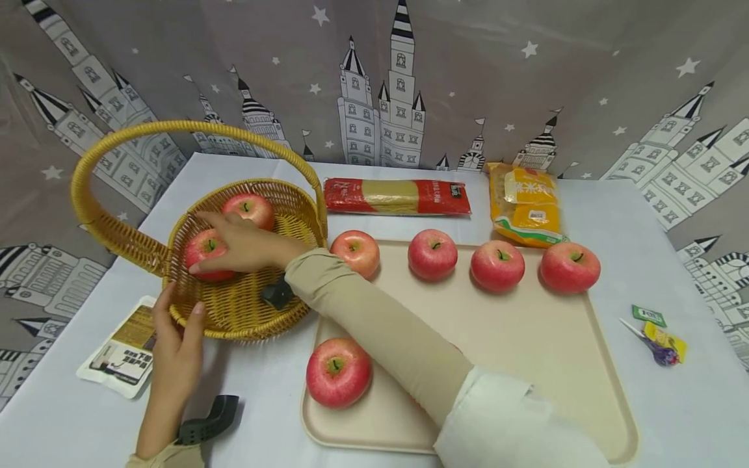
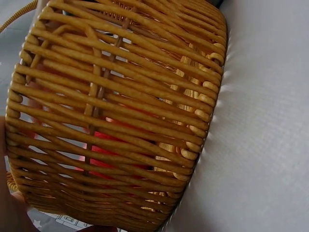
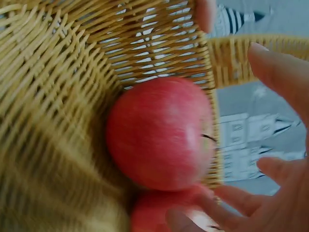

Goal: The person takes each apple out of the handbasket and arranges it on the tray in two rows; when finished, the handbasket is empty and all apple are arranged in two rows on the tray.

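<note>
A yellow wicker basket (image 1: pixel 251 328) with a tall arched handle stands at the left of the table. Inside it lie two red apples: the nearer apple (image 1: pixel 205 250) against the left wall and another apple (image 1: pixel 253 209) towards the back. My left hand (image 1: pixel 177 354) holds the basket's near-left rim, fingertips on the edge. Over the apples my right hand (image 1: pixel 248 244) reaches in with fingers spread, thumb beside the nearer apple (image 3: pixel 161 135). The right wrist view shows those fingers apart, gripping nothing; whether a fingertip touches an apple I cannot tell.
A beige tray (image 1: pixel 526 364) carries several apples, one apple (image 1: pixel 338 372) at its near-left corner; my right forearm crosses it. Behind lie a red noodle packet (image 1: pixel 398 197) and an orange bag (image 1: pixel 525 201). A white pouch (image 1: pixel 119 351) lies left, a lollipop (image 1: pixel 658 348) right.
</note>
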`<state>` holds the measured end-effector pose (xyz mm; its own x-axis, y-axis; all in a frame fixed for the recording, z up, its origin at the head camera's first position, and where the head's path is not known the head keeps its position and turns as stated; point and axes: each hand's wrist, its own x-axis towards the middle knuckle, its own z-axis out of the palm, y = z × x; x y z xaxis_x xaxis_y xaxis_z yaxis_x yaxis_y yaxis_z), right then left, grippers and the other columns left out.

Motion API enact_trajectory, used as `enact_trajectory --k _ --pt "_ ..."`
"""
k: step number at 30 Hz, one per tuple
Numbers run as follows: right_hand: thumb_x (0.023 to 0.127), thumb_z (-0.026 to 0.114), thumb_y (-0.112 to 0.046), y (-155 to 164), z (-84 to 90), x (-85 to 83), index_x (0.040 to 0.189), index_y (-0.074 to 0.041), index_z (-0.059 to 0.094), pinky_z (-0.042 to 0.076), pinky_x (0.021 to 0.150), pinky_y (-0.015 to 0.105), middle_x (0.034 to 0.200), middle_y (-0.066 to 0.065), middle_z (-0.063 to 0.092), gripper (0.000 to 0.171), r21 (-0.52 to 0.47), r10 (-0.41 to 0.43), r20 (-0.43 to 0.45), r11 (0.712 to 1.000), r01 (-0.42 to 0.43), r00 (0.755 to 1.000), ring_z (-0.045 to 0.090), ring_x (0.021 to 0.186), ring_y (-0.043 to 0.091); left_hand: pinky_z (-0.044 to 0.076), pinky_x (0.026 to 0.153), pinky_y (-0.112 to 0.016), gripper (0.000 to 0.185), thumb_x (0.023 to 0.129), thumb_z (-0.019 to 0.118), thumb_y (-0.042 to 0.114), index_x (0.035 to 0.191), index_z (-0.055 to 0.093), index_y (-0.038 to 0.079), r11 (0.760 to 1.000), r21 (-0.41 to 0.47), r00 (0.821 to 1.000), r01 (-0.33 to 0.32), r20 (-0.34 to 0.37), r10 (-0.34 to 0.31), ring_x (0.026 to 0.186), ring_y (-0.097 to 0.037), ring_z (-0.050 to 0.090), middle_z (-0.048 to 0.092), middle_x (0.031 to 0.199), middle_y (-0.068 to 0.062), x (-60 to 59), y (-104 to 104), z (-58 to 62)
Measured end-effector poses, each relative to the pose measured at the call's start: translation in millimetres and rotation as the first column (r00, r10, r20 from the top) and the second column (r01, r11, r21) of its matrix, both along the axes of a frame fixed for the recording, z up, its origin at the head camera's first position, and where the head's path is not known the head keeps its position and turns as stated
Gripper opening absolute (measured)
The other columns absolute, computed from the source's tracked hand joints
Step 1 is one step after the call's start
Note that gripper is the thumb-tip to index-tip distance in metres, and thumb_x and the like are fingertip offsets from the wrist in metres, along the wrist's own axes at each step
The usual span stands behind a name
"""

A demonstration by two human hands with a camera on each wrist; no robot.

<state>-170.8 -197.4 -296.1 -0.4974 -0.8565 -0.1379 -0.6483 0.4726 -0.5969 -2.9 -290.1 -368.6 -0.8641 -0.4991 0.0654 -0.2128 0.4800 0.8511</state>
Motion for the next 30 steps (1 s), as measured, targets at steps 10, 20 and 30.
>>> enact_trajectory --k 10,20,30 --pt "0.071 0.074 -0.04 2.7 -25.2 -1.1 0.147 -0.019 0.004 0.012 0.11 0.014 0.152 -0.005 0.013 0.105 -0.004 0.163 0.122 0.987 -0.163 0.979 0.012 0.138 0.002 0.014 0.106 -0.061 0.057 0.095 0.036 0.03 0.145 0.008 0.027 1.0 -0.016 0.999 -0.009 0.043 0.009 0.137 -0.038 0.015 0.011 0.152 -0.011 -2.7 1.7 1.9" --pt "0.07 0.077 -0.022 12.6 -19.0 0.0 0.139 -0.018 0.034 0.024 0.1 0.007 0.143 -0.005 0.035 0.081 -0.069 0.343 0.235 0.939 -0.336 0.91 0.03 0.13 0.002 0.013 0.108 -0.058 0.057 0.094 0.038 0.029 0.145 0.011 0.026 1.0 -0.003 1.0 -0.008 0.018 0.008 0.137 -0.036 0.017 0.015 0.152 -0.01 -2.7 1.5 1.2" --pt "0.076 0.07 -0.029 58.2 13.5 -0.7 0.126 -0.025 0.053 0.03 0.096 0.009 0.128 -0.012 0.049 0.053 -0.204 0.326 0.09 0.931 -0.303 0.941 0.033 0.121 -0.001 0.013 0.107 -0.061 0.058 0.095 0.037 0.029 0.145 0.007 0.024 1.0 -0.014 1.0 0.002 0.026 -0.002 0.137 -0.038 0.014 0.01 0.152 -0.011 0.3 -1.3 2.1"
